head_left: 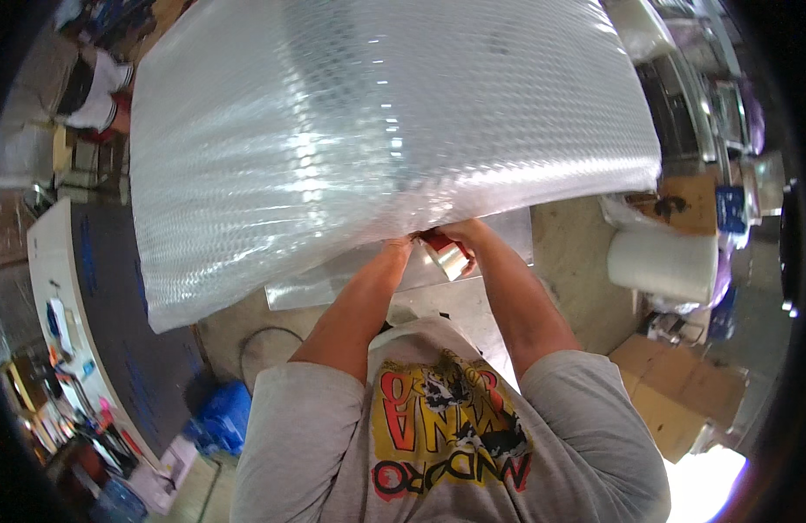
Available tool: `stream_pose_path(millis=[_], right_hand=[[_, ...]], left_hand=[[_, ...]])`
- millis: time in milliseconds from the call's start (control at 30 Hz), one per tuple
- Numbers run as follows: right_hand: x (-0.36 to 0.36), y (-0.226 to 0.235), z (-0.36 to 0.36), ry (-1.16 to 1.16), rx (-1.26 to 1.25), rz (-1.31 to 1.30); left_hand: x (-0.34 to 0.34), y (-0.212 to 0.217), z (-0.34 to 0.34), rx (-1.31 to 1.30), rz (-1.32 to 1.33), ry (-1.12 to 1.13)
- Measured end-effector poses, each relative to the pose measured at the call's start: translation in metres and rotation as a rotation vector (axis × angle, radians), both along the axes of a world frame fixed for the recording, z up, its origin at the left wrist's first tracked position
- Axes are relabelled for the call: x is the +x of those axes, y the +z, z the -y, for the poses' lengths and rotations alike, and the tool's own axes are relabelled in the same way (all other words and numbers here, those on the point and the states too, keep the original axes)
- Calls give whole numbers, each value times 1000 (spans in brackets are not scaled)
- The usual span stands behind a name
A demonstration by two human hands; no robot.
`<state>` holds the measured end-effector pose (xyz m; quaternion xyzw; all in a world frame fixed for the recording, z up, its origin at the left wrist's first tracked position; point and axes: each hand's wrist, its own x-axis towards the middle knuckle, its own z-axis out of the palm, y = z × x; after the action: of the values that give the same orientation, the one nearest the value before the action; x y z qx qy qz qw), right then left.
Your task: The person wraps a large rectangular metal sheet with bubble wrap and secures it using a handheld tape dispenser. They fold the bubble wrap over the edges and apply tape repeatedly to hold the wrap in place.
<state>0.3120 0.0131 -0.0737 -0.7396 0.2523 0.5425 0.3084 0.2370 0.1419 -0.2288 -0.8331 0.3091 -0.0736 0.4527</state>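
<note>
From the head view, my only feed, I see a cluttered workroom that bends and falls into black around the rim. Concrete floor (pixel 564 235) shows right of centre, and a bench (pixel 50 228) with a dark top runs down the left, its small items too jumbled for me to sort. A blue bag (pixel 224 418) sits at the lower left. On the right I make out a pale roll of wrap (pixel 660 266) and, below it, cartons (pixel 682 383); a white glare (pixel 708 479) washes out the lower right corner.

The bundle (pixel 386 131), covered in clear bubble wrap, fills the upper middle and is cut off by the top edge. Reflections and the bubbles keep me from telling what is inside. It hides most of a grey sheet (pixel 507 248) beneath it.

Both forearms reach up from the grey shirt (pixel 451 418) to the bundle's near edge. The left hand (pixel 401 246) is against that edge, its fingers tucked out of my sight, so I cannot tell whether it grips anything. The right hand (pixel 460 232) is closed around a tape roll (pixel 448 258), just under the edge at the frame's centre. Something dark red shows at the roll's upper side, too shaded to identify.
</note>
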Motion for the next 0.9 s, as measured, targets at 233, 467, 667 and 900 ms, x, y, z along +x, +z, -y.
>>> stream_pose_path(millis=[233,467,667,900], right_hand=[[12,-5,14,54,38,32],[-54,-67,46,425,-21,83],[-109,-37,119,1157,-73,-59],[-107,28,208,232,-92,195]], left_hand=[[-2,3,2,-22,27,-20],[-8,4,3,87,118,-126],[-20,-8,-8,54,144,-88],[-19,-1,1,132,126,19]])
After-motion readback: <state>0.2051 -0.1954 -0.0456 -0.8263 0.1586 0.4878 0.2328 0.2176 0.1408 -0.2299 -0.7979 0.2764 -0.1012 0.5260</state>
